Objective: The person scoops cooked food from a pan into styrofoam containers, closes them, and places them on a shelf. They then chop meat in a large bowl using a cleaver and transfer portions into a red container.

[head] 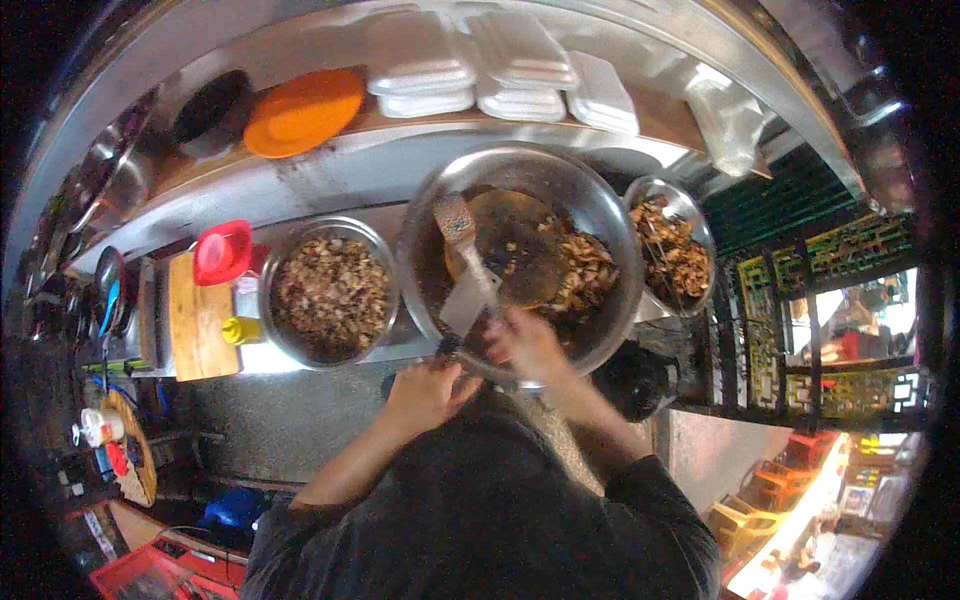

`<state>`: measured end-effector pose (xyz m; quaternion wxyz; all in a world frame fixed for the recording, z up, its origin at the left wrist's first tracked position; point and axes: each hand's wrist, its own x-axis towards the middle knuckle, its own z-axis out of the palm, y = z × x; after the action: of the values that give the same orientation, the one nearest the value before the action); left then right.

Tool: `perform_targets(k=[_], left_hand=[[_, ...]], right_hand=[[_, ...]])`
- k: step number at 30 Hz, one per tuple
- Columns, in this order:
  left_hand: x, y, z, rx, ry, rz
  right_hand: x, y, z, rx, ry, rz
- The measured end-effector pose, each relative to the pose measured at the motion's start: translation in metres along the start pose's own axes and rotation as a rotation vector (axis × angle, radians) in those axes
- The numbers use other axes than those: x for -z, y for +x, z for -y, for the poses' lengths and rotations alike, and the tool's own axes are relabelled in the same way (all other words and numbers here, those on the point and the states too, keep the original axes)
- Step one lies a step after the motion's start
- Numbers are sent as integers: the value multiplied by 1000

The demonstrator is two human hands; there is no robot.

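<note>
A wide metal basin point(634, 277) stands before me with a round, dark-stained chopping board point(517, 247) inside it. Chopped, browned food, likely meat point(589, 270), is heaped at the board's right side. My right hand point(529, 349), slightly blurred, is closed around the handle of a utensil over the basin's near side. From that hand a long-handled tool with a textured or perforated head point(455, 217) extends across the board. A pale, flat rectangular blade point(470, 304) shows beside its shaft; how the two connect is unclear. My left hand point(431, 394) is at the basin's near-left rim, fingers curled, its grip hidden.
At left stands a metal bowl of finely chopped food point(330, 292); at right, a bowl of larger pieces point(671, 255). Further left are a yellow bottle point(240, 330), a red plastic dish point(223, 253) and a wooden board point(199, 322). White foam boxes point(517, 52) and an orange plate point(304, 112) line the shelf.
</note>
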<state>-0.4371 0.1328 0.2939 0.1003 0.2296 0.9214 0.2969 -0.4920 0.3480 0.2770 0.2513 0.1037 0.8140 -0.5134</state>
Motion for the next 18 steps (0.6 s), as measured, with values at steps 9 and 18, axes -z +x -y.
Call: perform_targets(k=[9, 18], left_hand=[[-96, 50, 53, 330, 483, -44], [-28, 76, -55, 261, 562, 340]], right_hand=[[303, 79, -13, 102, -1444, -416], [366, 142, -76, 353, -1384, -59]])
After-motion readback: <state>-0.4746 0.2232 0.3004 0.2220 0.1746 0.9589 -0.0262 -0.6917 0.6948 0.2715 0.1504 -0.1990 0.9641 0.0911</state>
